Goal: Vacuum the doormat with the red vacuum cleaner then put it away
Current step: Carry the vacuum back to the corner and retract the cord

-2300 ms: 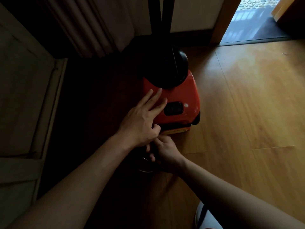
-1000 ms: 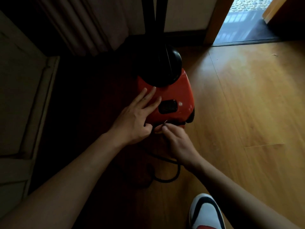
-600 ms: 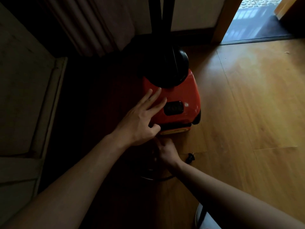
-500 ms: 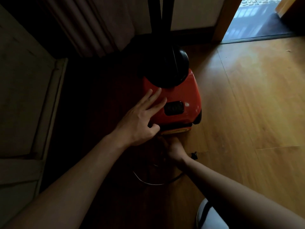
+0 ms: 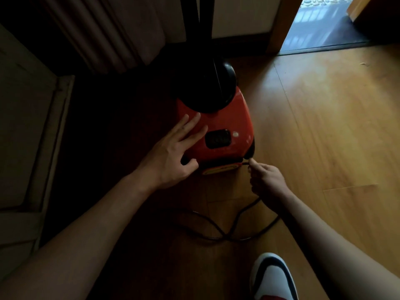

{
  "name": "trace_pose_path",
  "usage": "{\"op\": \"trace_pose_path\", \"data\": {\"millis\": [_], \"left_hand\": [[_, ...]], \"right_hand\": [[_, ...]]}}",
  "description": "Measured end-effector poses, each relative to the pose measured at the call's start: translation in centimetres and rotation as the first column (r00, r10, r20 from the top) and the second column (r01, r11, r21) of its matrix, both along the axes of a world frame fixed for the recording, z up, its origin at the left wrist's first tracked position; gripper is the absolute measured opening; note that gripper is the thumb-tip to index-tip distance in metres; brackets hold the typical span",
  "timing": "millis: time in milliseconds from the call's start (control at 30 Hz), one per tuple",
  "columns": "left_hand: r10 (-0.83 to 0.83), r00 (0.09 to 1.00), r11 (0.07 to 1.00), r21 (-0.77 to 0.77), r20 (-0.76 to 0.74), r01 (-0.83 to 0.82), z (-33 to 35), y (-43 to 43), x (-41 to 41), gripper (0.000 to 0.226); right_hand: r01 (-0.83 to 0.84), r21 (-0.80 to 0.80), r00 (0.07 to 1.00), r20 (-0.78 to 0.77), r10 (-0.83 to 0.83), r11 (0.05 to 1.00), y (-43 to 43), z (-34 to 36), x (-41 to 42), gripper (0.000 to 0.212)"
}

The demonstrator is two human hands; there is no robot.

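The red vacuum cleaner (image 5: 227, 124) stands on the wooden floor in a dim corner, its black tube rising out of the top of the view. My left hand (image 5: 173, 156) lies flat on its red body with fingers spread, thumb at the rear edge. My right hand (image 5: 264, 180) pinches the black power cord (image 5: 216, 230) just behind the vacuum's rear right corner. The cord runs from my fingers down into loose loops on the floor in front of me.
A curtain (image 5: 104, 33) hangs at the back left beside a pale panelled door or cabinet (image 5: 23, 131). A doorway (image 5: 320, 24) opens at the back right onto a dark mat or floor. My white shoe (image 5: 272, 278) stands near the cord.
My right hand has moved from under the vacuum's rear middle out to its rear right corner, still on the cord. More cord now lies looped on the floor. My left hand stayed put.
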State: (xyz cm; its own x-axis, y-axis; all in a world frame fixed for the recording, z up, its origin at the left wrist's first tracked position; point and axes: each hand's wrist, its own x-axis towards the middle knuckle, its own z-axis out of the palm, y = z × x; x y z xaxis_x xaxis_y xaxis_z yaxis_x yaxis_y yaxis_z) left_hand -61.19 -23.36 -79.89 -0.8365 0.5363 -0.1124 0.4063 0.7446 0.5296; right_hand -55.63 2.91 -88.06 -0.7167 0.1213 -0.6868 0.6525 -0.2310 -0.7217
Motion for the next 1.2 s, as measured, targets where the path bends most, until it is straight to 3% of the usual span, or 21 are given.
{"op": "trace_pose_path", "data": {"millis": [67, 133, 300, 500, 700, 833, 1033, 1200], "left_hand": [[-0.001, 1.000, 1.000, -0.001, -0.008, 0.001, -0.1, 0.0, 0.0, 0.077], [-0.004, 1.000, 1.000, -0.015, -0.020, 0.004, -0.1, 0.1, 0.0, 0.078], [0.011, 1.000, 1.000, -0.028, -0.012, -0.012, -0.1, 0.3, 0.2, 0.080], [0.017, 1.000, 0.996, -0.086, -0.008, -0.018, 0.1, 0.5, 0.1, 0.086], [0.023, 1.000, 0.996, -0.091, 0.002, -0.023, 0.2, 0.6, 0.1, 0.088], [0.032, 0.999, 0.997, -0.078, 0.026, -0.030, 0.4, 0.8, 0.2, 0.087], [0.038, 0.999, 0.998, -0.049, 0.034, -0.036, 0.2, 0.5, 0.2, 0.086], [0.026, 0.999, 0.999, -0.037, 0.041, -0.024, 0.1, 0.2, 0.0, 0.085]], "right_hand": [[0.066, -0.173, 0.998, -0.009, -0.068, 0.983, -0.2, 1.5, 0.0, 0.029], [0.060, -0.213, 0.998, -0.010, -0.063, 0.975, -0.6, 2.5, 0.2, 0.030], [-0.080, -0.081, 0.990, -0.123, 0.069, 0.993, -1.1, 4.4, 1.0, 0.036], [-0.309, 0.189, 0.884, -0.304, 0.355, 0.932, -4.1, 6.7, 1.0, 0.038], [-0.351, 0.115, 0.853, -0.371, 0.368, 0.929, -7.8, 6.0, 1.7, 0.025], [-0.419, 0.034, 0.854, -0.324, 0.407, 0.907, -10.5, 4.3, 2.2, 0.037], [-0.363, -0.068, 0.924, -0.153, 0.350, 0.929, -13.1, 1.3, 1.7, 0.047], [-0.363, 0.080, 0.931, -0.018, 0.365, 0.928, -11.5, -1.9, 1.3, 0.043]]}}
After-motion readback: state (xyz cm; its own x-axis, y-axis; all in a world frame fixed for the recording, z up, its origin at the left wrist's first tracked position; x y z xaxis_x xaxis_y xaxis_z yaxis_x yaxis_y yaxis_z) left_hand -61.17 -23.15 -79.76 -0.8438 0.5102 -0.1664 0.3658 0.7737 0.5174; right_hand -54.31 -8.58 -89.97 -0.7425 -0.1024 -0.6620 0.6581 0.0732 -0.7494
